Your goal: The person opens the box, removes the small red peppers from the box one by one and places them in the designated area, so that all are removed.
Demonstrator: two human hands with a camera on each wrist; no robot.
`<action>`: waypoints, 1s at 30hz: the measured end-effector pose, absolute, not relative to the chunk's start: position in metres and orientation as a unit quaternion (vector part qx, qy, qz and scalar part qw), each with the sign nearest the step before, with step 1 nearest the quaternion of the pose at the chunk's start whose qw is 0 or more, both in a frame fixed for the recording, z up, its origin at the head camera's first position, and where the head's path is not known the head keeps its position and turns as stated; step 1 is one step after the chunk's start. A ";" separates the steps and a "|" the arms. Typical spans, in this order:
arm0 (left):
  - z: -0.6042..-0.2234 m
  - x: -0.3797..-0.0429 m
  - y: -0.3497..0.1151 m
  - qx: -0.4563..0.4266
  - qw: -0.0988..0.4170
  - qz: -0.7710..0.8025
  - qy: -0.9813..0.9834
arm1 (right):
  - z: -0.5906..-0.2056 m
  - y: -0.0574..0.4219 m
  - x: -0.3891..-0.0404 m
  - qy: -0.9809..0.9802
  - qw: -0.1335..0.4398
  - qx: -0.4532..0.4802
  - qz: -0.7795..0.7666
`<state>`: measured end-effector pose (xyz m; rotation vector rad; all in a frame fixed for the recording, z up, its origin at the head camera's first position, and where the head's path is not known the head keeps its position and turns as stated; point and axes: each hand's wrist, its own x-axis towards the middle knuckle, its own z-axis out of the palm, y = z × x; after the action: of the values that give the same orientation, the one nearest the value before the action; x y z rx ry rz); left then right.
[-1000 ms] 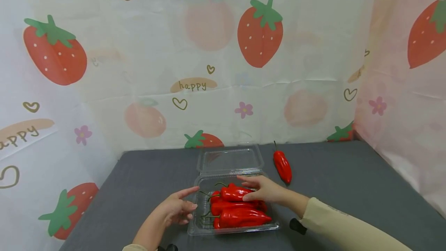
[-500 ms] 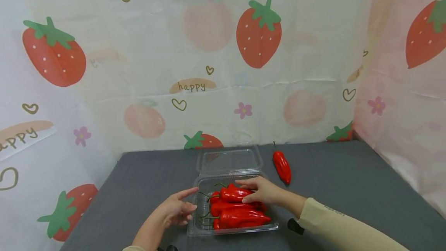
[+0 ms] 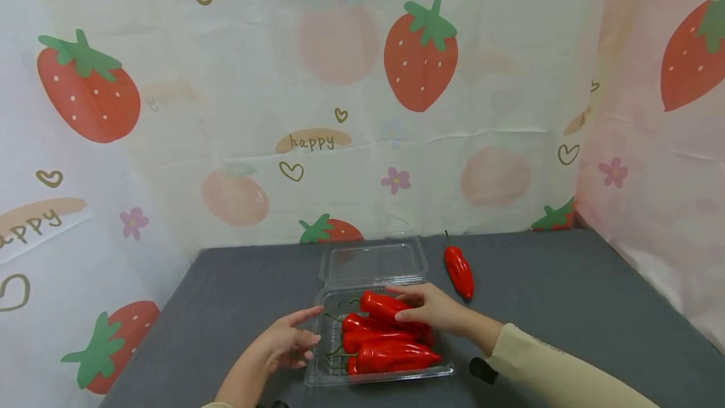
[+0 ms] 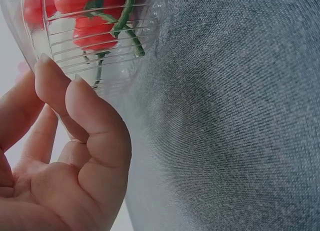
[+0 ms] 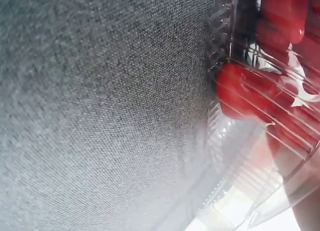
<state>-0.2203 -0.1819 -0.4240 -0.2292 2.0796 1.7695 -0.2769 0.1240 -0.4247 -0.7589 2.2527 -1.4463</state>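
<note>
A clear plastic clamshell container point(image 3: 379, 379) lies on the table with its lid folded back. Several red peppers with green stems fill it, including a long pepper point(image 3: 393, 356) at the front. My right hand point(image 3: 435, 306) pinches the uppermost pepper point(image 3: 381, 306) between thumb and fingers, over the back of the pile. At the container's left side is my left hand point(image 3: 282, 340), index finger straight to the rim and thumb by the wall. In the left wrist view, two bent fingertips sit right at the ribbed wall. Plastic and peppers partly cover the right hand in the right wrist view.
One more red pepper point(image 3: 459, 272) lies on the grey tabletop point(image 3: 549, 294), behind and right of the container. The transparent lid point(image 3: 370, 263) reaches back toward the strawberry-print curtain point(image 3: 340, 181) that encloses the table.
The uppermost pepper has turned, its stem end moving back and up in the right hand's fingers. More of the pepper under it shows. The left hand has stayed at the rim.
</note>
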 end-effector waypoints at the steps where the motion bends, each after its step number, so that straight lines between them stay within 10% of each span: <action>1: -0.424 -0.220 -0.182 -0.081 0.200 0.633 0.743 | -0.424 0.125 -0.277 0.791 0.179 -0.268 -0.520; 30: -0.426 -0.223 -0.183 -0.081 0.201 0.626 0.749 | -0.413 0.144 -0.270 0.760 0.140 -0.190 -0.605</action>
<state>-0.2230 -0.1829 -0.4256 -0.2275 2.0916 1.7491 -0.2701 0.1442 -0.4126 -0.5500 2.1960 -1.7489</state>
